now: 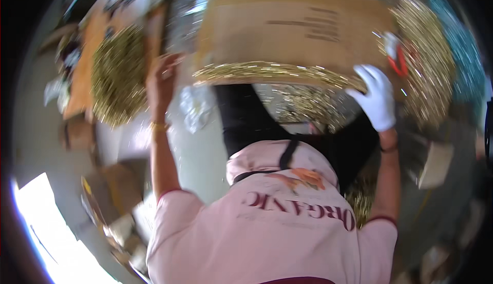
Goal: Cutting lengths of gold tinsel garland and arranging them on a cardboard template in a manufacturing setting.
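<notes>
- Two hands up on one big cardboard box [292, 25]. The box lies flat, long axis left-right across the top of the view, and its broad brown face is turned towards the camera.
- Left hand [162, 81]: bare, gold bangle [159, 127] at the wrist, fingers spread against the box's lower-left corner. Motion blur; can't tell whether the fingers curl round the edge or just press on it.
- Right hand [377, 96]: white glove, palm flat on the box's lower-right edge, fingers partly curled over it. It bears on the box rather than clasping it.
- One strip of gold tinsel [272, 72] runs along the box's bottom edge between the two hands.
- Two more gold tinsel heaps: one on the left [117, 73], one on the right [429, 61].
- Box face: a few dark printed lines towards the upper right, too blurred to read.
- One red-and-white item [395, 55] sits just above the gloved hand; kind unclear.
- Pink shirt [272, 222] fills bottom centre, with dark lettering and an orange graphic.
</notes>
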The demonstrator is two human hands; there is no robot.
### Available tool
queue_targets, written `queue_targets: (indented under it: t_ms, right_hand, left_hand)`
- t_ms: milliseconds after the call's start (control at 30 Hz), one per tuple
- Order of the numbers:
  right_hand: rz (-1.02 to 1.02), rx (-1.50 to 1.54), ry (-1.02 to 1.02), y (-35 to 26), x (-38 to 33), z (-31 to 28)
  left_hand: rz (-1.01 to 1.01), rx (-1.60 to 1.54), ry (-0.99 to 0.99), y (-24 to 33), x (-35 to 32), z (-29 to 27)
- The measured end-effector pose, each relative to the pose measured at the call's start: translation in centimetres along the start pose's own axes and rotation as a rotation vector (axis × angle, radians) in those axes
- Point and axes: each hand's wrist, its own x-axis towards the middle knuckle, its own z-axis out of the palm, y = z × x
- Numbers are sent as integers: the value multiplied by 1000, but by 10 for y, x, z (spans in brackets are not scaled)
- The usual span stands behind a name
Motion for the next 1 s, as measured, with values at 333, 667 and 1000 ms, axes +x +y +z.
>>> queue_targets:
  t_ms: [333, 667, 1000]
  right_hand:
    - [24, 64, 126, -8, -6, -7]
    - [-43, 48, 227, 9, -11, 15]
    - [155, 205, 245, 3, -7, -17]
  left_hand:
    - [792, -262, -225, 205, -10, 144]
    - [759, -333, -218, 201, -8, 204]
    - [825, -323, -180, 198, -10, 203]
